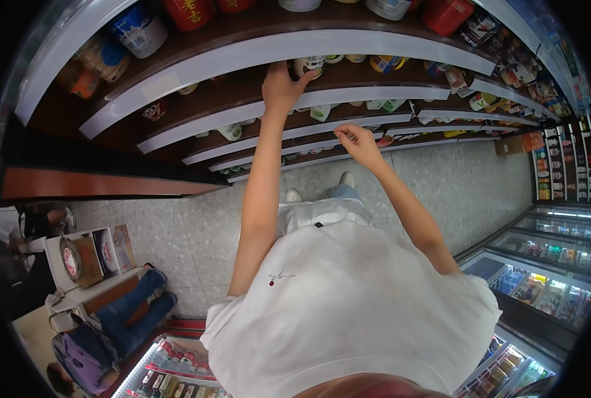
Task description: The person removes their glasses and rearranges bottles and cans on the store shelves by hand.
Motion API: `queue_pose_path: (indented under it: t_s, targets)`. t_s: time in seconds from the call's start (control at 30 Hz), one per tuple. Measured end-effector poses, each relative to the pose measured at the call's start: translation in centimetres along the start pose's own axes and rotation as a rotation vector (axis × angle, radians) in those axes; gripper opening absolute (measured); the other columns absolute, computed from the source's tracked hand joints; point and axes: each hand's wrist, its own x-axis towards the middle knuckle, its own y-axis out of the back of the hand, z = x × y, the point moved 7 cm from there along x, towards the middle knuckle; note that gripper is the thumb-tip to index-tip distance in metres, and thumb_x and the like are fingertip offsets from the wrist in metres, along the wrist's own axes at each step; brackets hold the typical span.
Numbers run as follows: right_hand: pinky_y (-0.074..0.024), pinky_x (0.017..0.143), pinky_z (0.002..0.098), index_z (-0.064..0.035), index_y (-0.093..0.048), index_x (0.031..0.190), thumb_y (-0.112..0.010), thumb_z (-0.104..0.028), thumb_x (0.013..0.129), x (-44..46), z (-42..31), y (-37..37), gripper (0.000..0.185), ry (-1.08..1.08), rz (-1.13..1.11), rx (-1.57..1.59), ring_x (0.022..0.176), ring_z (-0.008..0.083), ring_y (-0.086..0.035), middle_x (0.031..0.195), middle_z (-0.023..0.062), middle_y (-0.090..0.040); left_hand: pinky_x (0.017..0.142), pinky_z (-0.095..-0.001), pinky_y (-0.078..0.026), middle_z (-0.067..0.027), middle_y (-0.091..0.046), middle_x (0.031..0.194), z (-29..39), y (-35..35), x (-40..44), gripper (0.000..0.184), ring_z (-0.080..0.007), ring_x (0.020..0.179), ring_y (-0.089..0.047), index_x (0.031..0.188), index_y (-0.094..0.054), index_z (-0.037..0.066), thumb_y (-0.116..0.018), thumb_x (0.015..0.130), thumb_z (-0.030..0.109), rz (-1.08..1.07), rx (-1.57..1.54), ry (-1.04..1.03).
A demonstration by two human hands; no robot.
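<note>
My left hand reaches into a shelf below the top white edge strip. It grips a white container with dark print, with the thumb across its front; the fingertips are partly hidden by the container and shelf. My right hand hangs in the air in front of the lower shelves. Its fingers curl in toward the thumb, and nothing shows between them. Near the gripped container, on the same shelf, sits a yellow and blue container.
Tubs, including a blue and white one, line the upper shelf. Packed shelves continue to the right. A cardboard box stands at the far end. Glass-door coolers are at lower right. A person in jeans is at lower left, beside a white counter.
</note>
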Motion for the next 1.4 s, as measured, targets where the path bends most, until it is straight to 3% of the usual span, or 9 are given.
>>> queue_pose_path:
  t_s: [0.27,0.57,0.67,0.73,0.83,0.97,1.03,1.27,1.4]
  targets:
    - [-0.0479,0.062,0.0268,0.0007,-0.063,0.094,-0.059,-0.014,0.083,-0.1,-1.0,-0.7,0.019,0.014,-0.059,-0.075,0.066,0.0157,-0.062,0.081,0.0106,-0.066,0.071,-0.0411,-0.049,-0.0128,-0.064,0.090,-1.4,-1.1,0.7,0.064,-0.0310,0.083,-0.062,0.107,-0.054,0.003,-0.070,0.068,0.051,-0.185,0.119,0.137]
    - [-0.0474,0.061,0.0261,0.0003,-0.062,0.095,-0.059,-0.013,0.083,0.3,-0.9,-1.5,0.018,-0.024,-0.154,-0.074,0.063,0.0142,-0.060,0.079,0.0096,-0.066,0.078,-0.0420,-0.046,-0.0229,-0.057,0.103,-0.9,-0.2,0.5,0.050,-0.0381,0.093,-0.056,0.107,-0.053,-0.001,-0.064,0.078,0.038,-0.090,0.035,-0.014]
    - [-0.0474,0.061,0.0263,0.0000,-0.062,0.095,-0.059,-0.012,0.084,0.8,-0.7,-2.0,0.017,-0.012,-0.148,-0.041,0.063,0.0134,-0.059,0.080,0.0088,-0.065,0.086,-0.0438,-0.042,-0.0230,-0.057,0.102,-2.9,2.1,0.1,0.051,-0.0403,0.098,-0.053,0.113,-0.049,-0.002,-0.065,0.077,0.031,0.052,0.057,-0.013]
    - [-0.0475,0.061,0.0265,-0.0002,-0.062,0.096,-0.058,-0.012,0.084,1.1,-0.7,-2.2,0.017,0.008,-0.130,-0.012,0.063,0.0131,-0.059,0.080,0.0083,-0.065,0.091,-0.0471,-0.037,-0.0231,-0.055,0.106,-4.1,6.1,-0.8,0.051,-0.0422,0.103,-0.049,0.114,-0.048,-0.003,-0.066,0.075,0.024,0.463,0.232,-0.108]
    - [-0.0471,0.061,0.0254,-0.0005,-0.061,0.098,-0.059,-0.011,0.083,1.8,-0.9,-2.1,0.018,0.017,-0.104,0.005,0.063,0.0128,-0.059,0.079,0.0077,-0.065,0.094,-0.0490,-0.033,-0.0233,-0.054,0.108,-5.6,10.5,-1.7,0.049,-0.0427,0.106,-0.046,0.112,-0.050,-0.004,-0.067,0.073,0.020,0.795,0.233,-0.015]
    - [-0.0470,0.057,0.0245,-0.0012,-0.059,0.103,-0.062,-0.010,0.081,4.7,-2.3,0.1,0.023,0.108,0.190,0.061,0.064,0.0128,-0.060,0.082,0.0095,-0.065,0.092,-0.0482,-0.035,-0.0222,-0.054,0.107,-6.5,12.2,-0.6,0.047,-0.0413,0.101,-0.049,0.110,-0.052,-0.003,-0.067,0.072,0.019,0.802,0.323,-0.055]
    - [-0.0476,0.056,0.0256,-0.0015,-0.059,0.104,-0.062,-0.010,0.081,6.3,-4.8,1.7,0.025,0.234,0.363,0.022,0.064,0.0136,-0.061,0.081,0.0100,-0.065,0.090,-0.0473,-0.036,-0.0206,-0.055,0.105,-8.1,10.3,1.0,0.044,-0.0400,0.100,-0.050,0.109,-0.054,0.000,-0.067,0.071,0.018,0.521,0.361,-0.039]
    - [-0.0496,0.060,0.0304,0.0031,-0.057,0.092,-0.070,-0.021,0.076,11.2,-9.3,1.3,0.031,0.392,0.454,-0.099,0.064,0.0223,-0.064,0.076,0.0127,-0.063,0.084,-0.0476,-0.041,-0.0187,-0.058,0.098,-8.8,10.2,1.6,0.038,-0.0408,0.093,-0.051,0.100,-0.057,0.001,-0.069,0.066,0.014,0.545,0.419,-0.177]
    - [-0.0493,0.063,0.0294,0.0048,-0.058,0.090,-0.073,-0.031,0.074,12.2,-9.3,1.1,0.042,0.211,0.397,-0.308,0.072,0.0227,-0.065,0.080,0.0146,-0.064,0.077,-0.0452,-0.045,-0.0180,-0.057,0.097,-7.1,11.0,0.3,0.044,-0.0383,0.091,-0.053,0.103,-0.054,0.002,-0.072,0.069,0.023,0.474,0.351,-0.158]
